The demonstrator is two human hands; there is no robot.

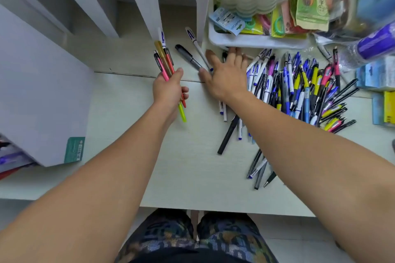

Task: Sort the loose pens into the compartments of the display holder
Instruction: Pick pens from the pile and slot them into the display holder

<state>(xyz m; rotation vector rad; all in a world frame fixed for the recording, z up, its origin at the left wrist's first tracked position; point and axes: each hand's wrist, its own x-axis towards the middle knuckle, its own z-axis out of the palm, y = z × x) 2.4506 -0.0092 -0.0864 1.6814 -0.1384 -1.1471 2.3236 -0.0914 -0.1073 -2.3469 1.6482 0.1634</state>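
Left hand (168,89) grips a bundle of pens (165,64), fingers curled round it: pink, red, amber-translucent, a white one with blue print, plus a neon-yellow barrel sticking out below the fist. Tips point toward the display holder (119,6), matte white board, boxy, with three round-topped arched slots in its sloped front; bundle sits just in front of the rightmost slot. Right hand (224,72) lies flat, fingers straight and spread, thumb side touching a grey-black marker (189,57) and a slim white pen (197,48) on the bench (171,156); can't tell if it presses them. Loose pen pile (299,92) to the right, dense and crisscrossed: glossy plastic barrels in blue, white, yellow, black, pink; several strays fan out toward the near edge, including a long black pen (227,135). White plastic tray (256,41) behind the pile holds packets and a green foil pouch (310,0). Bench is pale, faint wood grain, seam running across under both hands; open patch between the forearms down to the near edge. White panel (38,92) with a green label blocks the left side. Pale floor tiles below the edge.
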